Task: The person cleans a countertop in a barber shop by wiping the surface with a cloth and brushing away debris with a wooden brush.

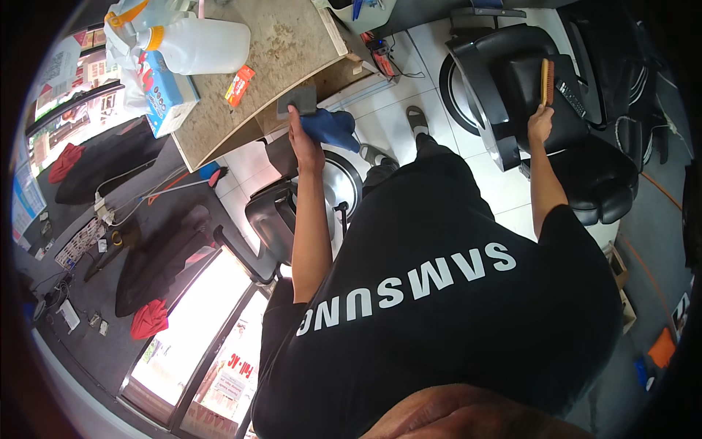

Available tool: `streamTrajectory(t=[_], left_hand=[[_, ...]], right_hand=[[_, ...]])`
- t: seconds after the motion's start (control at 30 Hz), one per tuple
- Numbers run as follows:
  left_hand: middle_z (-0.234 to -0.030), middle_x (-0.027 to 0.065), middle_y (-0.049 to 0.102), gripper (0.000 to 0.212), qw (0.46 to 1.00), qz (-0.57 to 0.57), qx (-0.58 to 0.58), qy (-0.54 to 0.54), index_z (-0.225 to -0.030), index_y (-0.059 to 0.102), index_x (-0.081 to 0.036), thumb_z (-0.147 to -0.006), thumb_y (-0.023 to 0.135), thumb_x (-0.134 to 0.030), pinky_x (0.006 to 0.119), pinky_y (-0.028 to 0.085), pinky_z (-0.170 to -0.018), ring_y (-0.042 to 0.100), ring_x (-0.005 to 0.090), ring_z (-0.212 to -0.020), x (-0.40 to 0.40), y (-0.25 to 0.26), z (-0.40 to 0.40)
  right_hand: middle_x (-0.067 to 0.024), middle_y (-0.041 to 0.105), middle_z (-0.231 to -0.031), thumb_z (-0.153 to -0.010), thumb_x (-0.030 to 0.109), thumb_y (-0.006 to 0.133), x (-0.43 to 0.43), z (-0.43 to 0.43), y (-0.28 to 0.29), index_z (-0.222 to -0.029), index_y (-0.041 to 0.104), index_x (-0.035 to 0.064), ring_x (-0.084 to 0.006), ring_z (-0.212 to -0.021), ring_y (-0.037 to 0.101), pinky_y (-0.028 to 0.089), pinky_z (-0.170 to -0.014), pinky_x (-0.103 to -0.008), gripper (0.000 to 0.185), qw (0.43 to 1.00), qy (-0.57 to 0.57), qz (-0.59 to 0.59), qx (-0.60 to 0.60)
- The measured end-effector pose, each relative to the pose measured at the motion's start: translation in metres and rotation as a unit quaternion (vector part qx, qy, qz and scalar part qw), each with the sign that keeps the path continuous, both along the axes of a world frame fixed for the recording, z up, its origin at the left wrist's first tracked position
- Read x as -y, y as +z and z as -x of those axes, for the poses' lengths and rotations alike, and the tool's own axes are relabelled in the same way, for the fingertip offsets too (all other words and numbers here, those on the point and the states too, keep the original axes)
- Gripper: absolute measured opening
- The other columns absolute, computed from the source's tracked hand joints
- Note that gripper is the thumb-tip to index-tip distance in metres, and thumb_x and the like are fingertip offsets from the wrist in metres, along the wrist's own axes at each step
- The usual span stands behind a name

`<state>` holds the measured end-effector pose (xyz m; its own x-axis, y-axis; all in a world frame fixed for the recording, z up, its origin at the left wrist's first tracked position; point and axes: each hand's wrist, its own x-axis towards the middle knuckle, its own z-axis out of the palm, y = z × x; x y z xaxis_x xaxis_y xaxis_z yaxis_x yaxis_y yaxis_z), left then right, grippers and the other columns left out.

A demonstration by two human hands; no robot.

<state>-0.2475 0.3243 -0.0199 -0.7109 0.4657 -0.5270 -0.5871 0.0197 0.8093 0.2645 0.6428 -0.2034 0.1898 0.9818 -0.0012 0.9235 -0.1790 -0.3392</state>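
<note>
My left hand grips a dark grey rectangular block and a blue cloth, which hangs to the right of the fingers. Both are beside the front edge of a worn wooden tabletop. In my right hand is a brush with a wooden back and reddish-brown bristles, held upright in the picture. It is over a black salon chair, near a dark remote control lying on the chair.
The table holds a white spray bottle with an orange collar, a blue tissue box and an orange packet. Another black chair stands below my left arm. An open shelf is under the tabletop. Cables lie on the tiled floor.
</note>
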Motion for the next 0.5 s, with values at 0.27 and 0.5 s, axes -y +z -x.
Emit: streamTrajectory(t=[0.27, 0.5], left_hand=[[-0.114, 0.0062, 0.062, 0.06, 0.998, -0.053, 0.023, 0.013, -0.13, 0.057, -0.006, -0.097, 0.057, -0.056, 0.036, 0.048, -0.094, 0.061, 0.0187, -0.102, 0.002, -0.016, 0.009], [-0.097, 0.0062, 0.068, 0.049, 0.998, -0.063, 0.015, -0.013, -0.111, 0.063, -0.007, -0.096, 0.061, -0.054, 0.035, 0.051, -0.084, 0.066, 0.0185, -0.089, 0.021, 0.001, 0.007]], right_hand=[[-0.0143, 0.064, -0.072, -0.102, 0.033, 0.058, 0.162, 0.149, 0.118, -0.102, 0.067, 0.0038, -0.0208, -0.062, 0.061, 0.046, -0.059, -0.0345, 0.03, 0.862, 0.352, 0.143, -0.337], [-0.0239, 0.063, -0.073, -0.103, 0.03, 0.052, 0.199, 0.347, 0.123, -0.101, 0.059, 0.0015, -0.0415, -0.07, 0.066, 0.049, -0.062, -0.0459, 0.03, 0.831, 0.404, 0.109, -0.366]])
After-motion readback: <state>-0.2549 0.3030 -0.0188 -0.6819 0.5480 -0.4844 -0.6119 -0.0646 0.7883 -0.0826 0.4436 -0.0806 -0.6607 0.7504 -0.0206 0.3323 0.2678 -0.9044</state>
